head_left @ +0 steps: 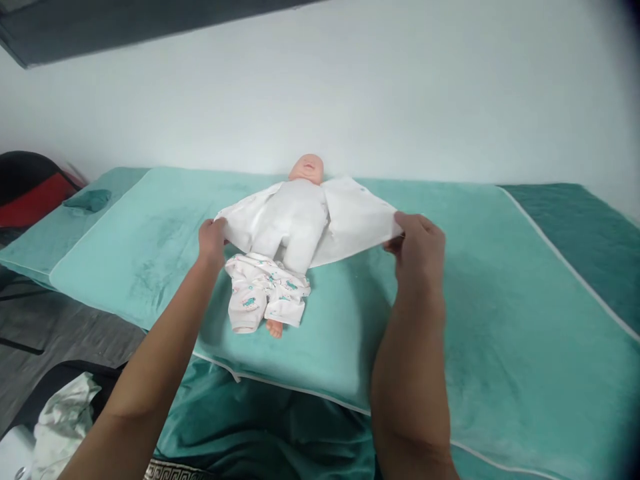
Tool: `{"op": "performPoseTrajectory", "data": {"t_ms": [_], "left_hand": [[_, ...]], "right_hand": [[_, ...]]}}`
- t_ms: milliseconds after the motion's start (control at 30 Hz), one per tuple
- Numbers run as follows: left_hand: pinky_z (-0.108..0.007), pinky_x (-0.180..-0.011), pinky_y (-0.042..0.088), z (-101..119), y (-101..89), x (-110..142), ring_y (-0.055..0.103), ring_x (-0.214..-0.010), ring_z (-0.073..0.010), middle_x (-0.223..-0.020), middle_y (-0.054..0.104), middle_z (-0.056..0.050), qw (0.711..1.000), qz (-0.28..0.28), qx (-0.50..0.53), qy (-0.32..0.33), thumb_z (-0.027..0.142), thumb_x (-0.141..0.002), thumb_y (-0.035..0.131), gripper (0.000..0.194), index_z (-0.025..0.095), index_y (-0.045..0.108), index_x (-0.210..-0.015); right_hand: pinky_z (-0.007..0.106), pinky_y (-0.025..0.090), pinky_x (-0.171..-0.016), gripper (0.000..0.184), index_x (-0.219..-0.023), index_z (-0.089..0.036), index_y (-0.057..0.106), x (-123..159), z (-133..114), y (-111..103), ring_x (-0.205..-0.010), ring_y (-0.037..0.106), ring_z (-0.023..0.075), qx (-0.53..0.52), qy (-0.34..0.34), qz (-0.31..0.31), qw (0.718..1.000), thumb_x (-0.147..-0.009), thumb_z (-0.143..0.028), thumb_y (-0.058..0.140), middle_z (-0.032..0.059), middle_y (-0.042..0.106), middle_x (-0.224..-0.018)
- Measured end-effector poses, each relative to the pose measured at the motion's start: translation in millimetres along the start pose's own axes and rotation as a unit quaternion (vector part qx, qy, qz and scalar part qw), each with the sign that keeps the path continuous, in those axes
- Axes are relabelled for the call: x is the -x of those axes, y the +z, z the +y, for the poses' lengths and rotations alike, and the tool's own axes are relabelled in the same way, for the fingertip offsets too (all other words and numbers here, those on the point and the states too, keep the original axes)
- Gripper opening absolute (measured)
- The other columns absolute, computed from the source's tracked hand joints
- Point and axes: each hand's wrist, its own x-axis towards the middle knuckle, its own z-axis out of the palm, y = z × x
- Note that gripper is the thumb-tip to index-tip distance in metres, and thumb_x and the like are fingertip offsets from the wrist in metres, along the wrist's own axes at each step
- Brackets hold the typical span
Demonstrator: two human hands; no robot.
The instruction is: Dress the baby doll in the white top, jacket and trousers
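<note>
On the teal-covered bed lies a baby doll [295, 213] on its back, its head toward the wall and its body white. A white baby shirt [357, 220] is spread open around its torso. My left hand [213, 239] pinches the shirt's edge on the left side, and my right hand [416, 241] grips the opposite edge, so the cloth is pulled out to both sides. Printed baby pants [267, 287] are bunched low on the doll's legs, with one foot showing below the hem. The doll's arms are hidden.
The bed [500, 300] has a teal cover with white piping and stands against a white wall [400, 87]. A dark chair with pale crumpled cloth [67, 417] is at lower left. A black and red chair [35, 190] stands beyond the bed's left end.
</note>
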Motion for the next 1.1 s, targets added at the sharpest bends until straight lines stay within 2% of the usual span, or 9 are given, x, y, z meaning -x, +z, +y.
{"op": "performPoseTrajectory", "data": {"t_ms": [100, 233, 300, 400, 467, 567, 700, 967, 1100], "left_hand": [[-0.029, -0.067, 0.048, -36.3, -4.9, -11.7, 0.055, -0.073, -0.0146, -0.084, 0.054, 0.0, 0.998, 0.037, -0.056, 0.001, 0.018, -0.079, 0.061, 0.015, 0.021, 0.05, -0.089], [-0.034, -0.086, 0.051, -70.2, -2.6, 1.2, 0.061, -0.099, -0.02, -0.104, 0.06, -0.006, 0.964, 0.01, -0.151, 0.221, 0.011, -0.079, 0.059, 0.024, 0.022, 0.054, -0.1], [-0.038, -0.096, 0.049, -76.2, -0.9, 7.3, 0.06, -0.111, -0.0229, -0.113, 0.061, -0.008, 0.932, -0.033, -0.187, 0.31, 0.011, -0.081, 0.059, 0.022, 0.021, 0.058, -0.101], [-0.04, -0.104, 0.046, -74.1, 1.4, 5.4, 0.058, -0.117, -0.024, -0.117, 0.064, -0.011, 0.899, -0.071, -0.195, 0.386, 0.01, -0.086, 0.054, 0.021, 0.018, 0.063, -0.104], [-0.04, -0.105, 0.046, -67.9, 5.4, -2.8, 0.059, -0.116, -0.0231, -0.116, 0.067, -0.011, 0.877, -0.095, -0.196, 0.428, 0.009, -0.09, 0.047, 0.026, 0.017, 0.065, -0.109], [-0.041, -0.113, 0.042, -54.2, 20.1, -19.4, 0.058, -0.124, -0.022, -0.127, 0.068, -0.009, 0.842, -0.163, -0.209, 0.469, 0.009, -0.094, 0.041, 0.036, 0.018, 0.064, -0.12], [-0.044, -0.121, 0.033, -32.9, 51.9, -37.5, 0.042, -0.146, -0.0254, -0.155, 0.051, -0.009, 0.801, -0.232, -0.263, 0.486, 0.015, -0.097, 0.045, 0.044, 0.021, 0.056, -0.14], [-0.047, -0.103, 0.043, 2.6, 97.6, -67.9, 0.054, -0.121, -0.0333, -0.126, 0.064, -0.016, 0.849, -0.148, -0.302, 0.407, 0.016, -0.089, 0.053, 0.042, 0.019, 0.063, -0.13], [-0.04, -0.09, 0.047, 6.5, 104.2, -104.7, 0.06, -0.09, -0.0254, -0.088, 0.066, -0.008, 0.934, -0.152, -0.17, 0.275, 0.019, -0.087, 0.056, 0.016, 0.018, 0.069, -0.096]], "right_hand": [[0.039, 0.046, -0.072, 0.026, -0.057, -0.023, 0.049, -12.2, 20.6, -13.5, -0.067, 0.055, 0.0204, 0.154, 0.024, 0.042, 0.987, -0.078, -0.028, 0.063, -0.0005, 0.046, -0.053], [0.042, 0.042, -0.074, 0.037, -0.049, -0.023, 0.05, -12.3, 40.5, -7.9, -0.069, 0.055, 0.0254, 0.27, 0.026, -0.049, 0.961, -0.074, -0.035, 0.074, 0.0002, 0.042, -0.051], [0.045, 0.042, -0.075, 0.038, -0.056, -0.024, 0.051, -11.0, 44.2, -3.4, -0.07, 0.053, 0.0255, 0.303, 0.017, -0.025, 0.953, -0.081, -0.046, 0.07, 0.0014, 0.044, -0.057], [0.045, 0.045, -0.079, 0.024, -0.075, -0.023, 0.053, -6.4, 43.9, 9.6, -0.074, 0.053, 0.0227, 0.239, -0.086, 0.111, 0.961, -0.087, -0.041, 0.063, 0.0031, 0.052, -0.071], [0.041, 0.049, -0.082, 0.013, -0.086, -0.022, 0.057, 0.7, 42.0, 26.4, -0.078, 0.056, 0.0205, 0.143, -0.205, 0.134, 0.959, -0.089, -0.034, 0.058, 0.005, 0.059, -0.083], [0.041, 0.053, -0.09, 0.019, -0.106, -0.021, 0.061, 15.6, 39.1, 58.9, -0.097, 0.063, 0.0216, 0.044, -0.324, 0.032, 0.944, -0.095, -0.034, 0.052, 0.0082, 0.066, -0.105], [0.048, 0.046, -0.111, 0.036, -0.132, -0.022, 0.057, 26.6, 39.9, 87.9, -0.129, 0.056, 0.026, 0.04, -0.375, -0.077, 0.923, -0.1, -0.038, 0.051, 0.0117, 0.063, -0.135], [0.048, 0.048, -0.112, 0.04, -0.139, -0.029, 0.055, 28.8, 48.1, 89.8, -0.138, 0.051, 0.0246, 0.019, -0.338, -0.12, 0.933, -0.101, -0.038, 0.054, 0.0084, 0.055, -0.15], [0.047, 0.05, -0.106, 0.032, -0.131, -0.027, 0.06, 33.5, 44.5, 89.3, -0.131, 0.056, 0.0244, 0.026, -0.358, -0.101, 0.928, -0.1, -0.033, 0.055, 0.0103, 0.059, -0.143]]}}
